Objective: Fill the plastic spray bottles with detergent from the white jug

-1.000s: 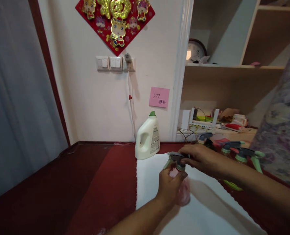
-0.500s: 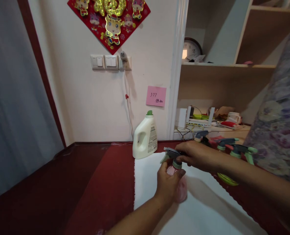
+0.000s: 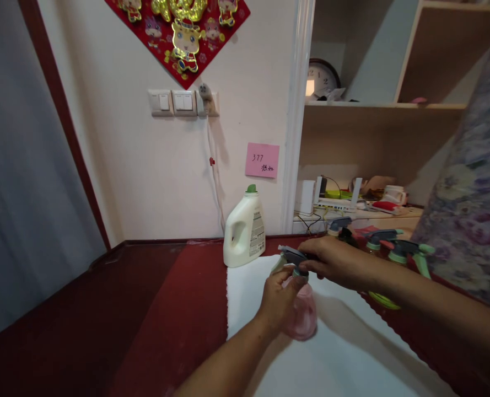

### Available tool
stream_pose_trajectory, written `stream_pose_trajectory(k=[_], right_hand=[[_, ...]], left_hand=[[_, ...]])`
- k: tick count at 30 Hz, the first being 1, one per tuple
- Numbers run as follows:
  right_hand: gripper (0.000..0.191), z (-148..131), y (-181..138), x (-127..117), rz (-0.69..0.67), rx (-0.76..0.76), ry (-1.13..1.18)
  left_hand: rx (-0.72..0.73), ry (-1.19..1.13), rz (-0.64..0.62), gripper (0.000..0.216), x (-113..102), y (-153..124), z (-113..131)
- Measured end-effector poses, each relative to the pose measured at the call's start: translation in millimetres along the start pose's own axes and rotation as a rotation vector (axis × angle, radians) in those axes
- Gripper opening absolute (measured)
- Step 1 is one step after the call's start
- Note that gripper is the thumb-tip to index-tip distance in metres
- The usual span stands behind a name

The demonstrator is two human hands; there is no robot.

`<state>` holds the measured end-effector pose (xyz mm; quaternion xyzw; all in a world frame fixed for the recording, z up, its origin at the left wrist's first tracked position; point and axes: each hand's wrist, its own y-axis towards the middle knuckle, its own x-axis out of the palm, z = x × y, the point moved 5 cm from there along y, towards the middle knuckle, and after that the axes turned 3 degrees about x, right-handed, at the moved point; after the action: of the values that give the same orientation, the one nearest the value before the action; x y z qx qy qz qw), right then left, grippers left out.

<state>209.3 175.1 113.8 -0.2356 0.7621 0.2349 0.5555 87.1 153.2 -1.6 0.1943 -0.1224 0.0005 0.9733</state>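
A pink see-through spray bottle point(image 3: 303, 315) stands on a white cloth point(image 3: 335, 353) in front of me. My left hand point(image 3: 280, 295) is closed round its neck, with fingers and thumb at the pale green collar. Above it my right hand point(image 3: 325, 259) grips the dark grey spray head point(image 3: 292, 255), whose nozzle points left. The head sits on the bottle's neck; whether it is loose or tight I cannot tell. Part of the bottle is hidden behind my left hand.
A cream detergent jug point(image 3: 245, 231) with a green top stands at the wall. On the right, beyond my right forearm, are several more spray bottles point(image 3: 399, 253). White router boxes point(image 3: 335, 203) sit on the shelf behind. A floral curtain point(image 3: 468, 198) hangs at far right.
My left hand has shifted up from the bottle's body to its collar, showing more of the pink body. My right hand stays on the spray head.
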Motion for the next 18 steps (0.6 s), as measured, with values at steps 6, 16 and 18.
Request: stream_pose_trajectory(k=[6, 16, 18], right_hand=[[0.011, -4.7, -0.5, -0.2, 0.024, -0.001, -0.011], [0.012, 2.4, -2.1, 2.6, 0.037, 0.021, 0.004], [0.012, 1.3, -2.7, 2.1, 0.034, 0.029, 0.002]], left_hand=[[-0.046, -0.083, 0.008, 0.058, -4.6, 6.9, -7.9], [-0.142, -0.12, -0.167, 0.045, -5.0, 5.5, -2.9], [-0.151, -0.101, -0.197, 0.042, -6.6, 5.3, -2.4]])
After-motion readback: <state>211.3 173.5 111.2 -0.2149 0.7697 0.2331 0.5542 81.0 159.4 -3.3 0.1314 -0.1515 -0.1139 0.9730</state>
